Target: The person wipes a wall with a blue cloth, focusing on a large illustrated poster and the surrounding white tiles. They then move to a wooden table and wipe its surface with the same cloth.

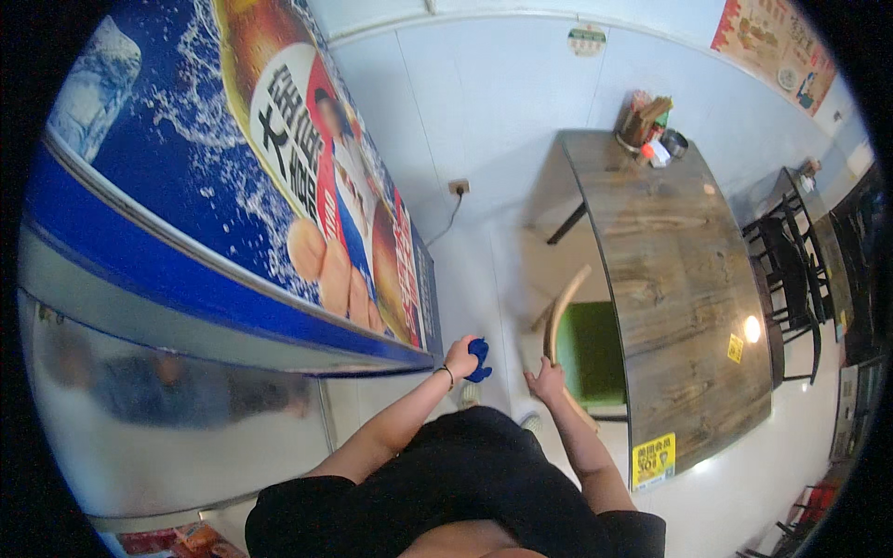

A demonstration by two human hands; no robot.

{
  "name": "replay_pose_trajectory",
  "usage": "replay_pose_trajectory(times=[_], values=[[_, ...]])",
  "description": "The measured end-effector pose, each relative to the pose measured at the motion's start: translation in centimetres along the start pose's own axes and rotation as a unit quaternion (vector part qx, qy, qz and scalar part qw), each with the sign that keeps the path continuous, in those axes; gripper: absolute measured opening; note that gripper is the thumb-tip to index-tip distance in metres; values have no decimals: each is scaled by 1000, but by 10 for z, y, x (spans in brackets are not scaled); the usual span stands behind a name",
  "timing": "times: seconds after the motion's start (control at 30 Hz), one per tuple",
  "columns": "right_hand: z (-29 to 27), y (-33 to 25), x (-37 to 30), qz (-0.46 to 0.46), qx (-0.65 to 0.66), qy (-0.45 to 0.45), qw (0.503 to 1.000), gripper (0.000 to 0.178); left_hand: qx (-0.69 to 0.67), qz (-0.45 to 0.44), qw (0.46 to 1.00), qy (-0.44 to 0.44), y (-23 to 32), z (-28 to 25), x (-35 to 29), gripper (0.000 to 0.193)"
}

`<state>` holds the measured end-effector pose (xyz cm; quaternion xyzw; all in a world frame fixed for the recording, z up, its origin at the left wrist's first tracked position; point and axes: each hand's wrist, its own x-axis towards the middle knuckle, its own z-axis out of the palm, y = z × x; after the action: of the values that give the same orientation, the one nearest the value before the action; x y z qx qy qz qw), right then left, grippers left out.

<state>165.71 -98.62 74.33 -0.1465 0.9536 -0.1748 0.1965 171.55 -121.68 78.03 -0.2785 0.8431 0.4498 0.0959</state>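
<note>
A crumpled dark blue cloth [479, 361] is bunched in my left hand [459, 357], its fingers closed around it beside the front corner of a tall blue cooler. My right hand [547, 379] is on the curved wooden backrest of a chair [566, 310], with the fingers wrapped over the rail and partly hidden. The chair has a green seat [595, 353] and stands partly under the edge of a dark wood-grain table [674, 279].
The blue cooler [186, 237] with a large printed side panel rises at my left. At the table's far end stand a chopstick holder [638, 128] and a dark bowl [673, 142]. A wall socket [458, 187] with a cord is ahead. Black chairs [786, 270] are at the right.
</note>
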Motion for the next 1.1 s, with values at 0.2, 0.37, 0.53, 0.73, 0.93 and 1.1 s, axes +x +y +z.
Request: replay_pose_trajectory(times=[0.2,0.37,0.53,0.73,0.93,1.1], values=[[-6,-31,65,-78,142,214,963,46,-109,140,984,-8,74,3,66,45],[-46,-28,105,72,556,-145,815,38,-61,161,983,-67,150,-18,84,43],[-93,-42,110,52,754,-147,637,68,-52,110,986,-111,149,-18,125,44],[-105,1,113,17,897,-195,396,79,-193,129,898,-375,209,25,131,42],[-118,17,121,-52,897,-111,425,70,-248,78,801,-539,272,31,128,41],[-177,-21,126,-71,914,-61,394,71,-195,133,775,-586,313,5,161,47]])
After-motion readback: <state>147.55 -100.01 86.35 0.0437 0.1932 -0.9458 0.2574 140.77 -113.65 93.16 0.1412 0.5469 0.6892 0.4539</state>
